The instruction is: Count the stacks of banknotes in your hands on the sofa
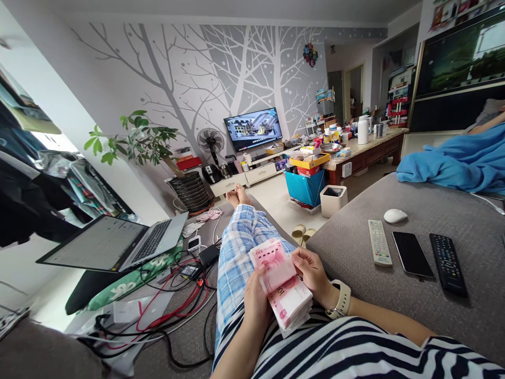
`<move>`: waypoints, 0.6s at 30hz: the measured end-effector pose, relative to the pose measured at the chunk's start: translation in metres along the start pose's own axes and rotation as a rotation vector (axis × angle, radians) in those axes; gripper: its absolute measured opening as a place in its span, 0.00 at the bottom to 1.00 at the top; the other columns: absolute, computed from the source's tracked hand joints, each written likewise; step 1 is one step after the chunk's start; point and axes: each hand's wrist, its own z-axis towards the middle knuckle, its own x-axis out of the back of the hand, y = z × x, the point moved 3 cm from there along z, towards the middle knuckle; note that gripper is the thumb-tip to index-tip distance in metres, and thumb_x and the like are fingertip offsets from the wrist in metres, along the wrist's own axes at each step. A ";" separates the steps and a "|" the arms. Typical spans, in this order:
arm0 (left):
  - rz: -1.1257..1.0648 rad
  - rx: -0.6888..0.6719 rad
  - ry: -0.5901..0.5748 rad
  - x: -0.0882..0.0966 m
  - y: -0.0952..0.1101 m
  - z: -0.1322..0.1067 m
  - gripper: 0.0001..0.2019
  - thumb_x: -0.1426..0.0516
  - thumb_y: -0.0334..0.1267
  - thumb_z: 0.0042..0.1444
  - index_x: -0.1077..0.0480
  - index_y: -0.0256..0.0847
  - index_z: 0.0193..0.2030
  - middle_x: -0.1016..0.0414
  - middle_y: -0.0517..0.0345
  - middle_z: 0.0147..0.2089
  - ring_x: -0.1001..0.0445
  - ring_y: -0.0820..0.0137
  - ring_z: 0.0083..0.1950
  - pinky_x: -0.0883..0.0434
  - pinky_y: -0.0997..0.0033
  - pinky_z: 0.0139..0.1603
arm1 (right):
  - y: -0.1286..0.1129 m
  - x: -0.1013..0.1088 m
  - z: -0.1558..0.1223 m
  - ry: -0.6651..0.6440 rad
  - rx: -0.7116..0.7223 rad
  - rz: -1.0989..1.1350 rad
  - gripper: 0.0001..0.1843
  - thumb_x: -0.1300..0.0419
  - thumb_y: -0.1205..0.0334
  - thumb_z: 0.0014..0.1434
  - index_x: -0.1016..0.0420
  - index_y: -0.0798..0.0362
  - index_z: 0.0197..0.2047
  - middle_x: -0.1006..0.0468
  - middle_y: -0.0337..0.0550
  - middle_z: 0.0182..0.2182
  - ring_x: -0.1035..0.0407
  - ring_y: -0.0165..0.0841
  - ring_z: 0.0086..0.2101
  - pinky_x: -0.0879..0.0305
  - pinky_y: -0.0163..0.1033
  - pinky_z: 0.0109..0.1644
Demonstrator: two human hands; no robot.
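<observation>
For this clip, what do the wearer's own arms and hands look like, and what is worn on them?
Both forearms are bare, with no gloves or rings visible. The left hand has nothing on its wrist. The right hand has a cream-coloured watch strapped at the wrist. A navy-and-white striped top shows at the torso and as a short sleeve on the right arm.

Sofa open rightward; remotes beyond; cables clutter left.
</observation>
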 end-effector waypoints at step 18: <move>-0.227 0.181 -0.109 -0.016 -0.002 -0.006 0.12 0.33 0.36 0.42 0.26 0.38 0.35 0.19 0.54 0.31 0.21 0.62 0.32 0.24 0.62 0.37 | 0.010 0.007 0.008 0.126 0.012 -0.144 0.15 0.36 0.52 0.56 0.33 0.52 0.27 0.33 0.35 0.23 0.39 0.29 0.26 0.42 0.34 0.30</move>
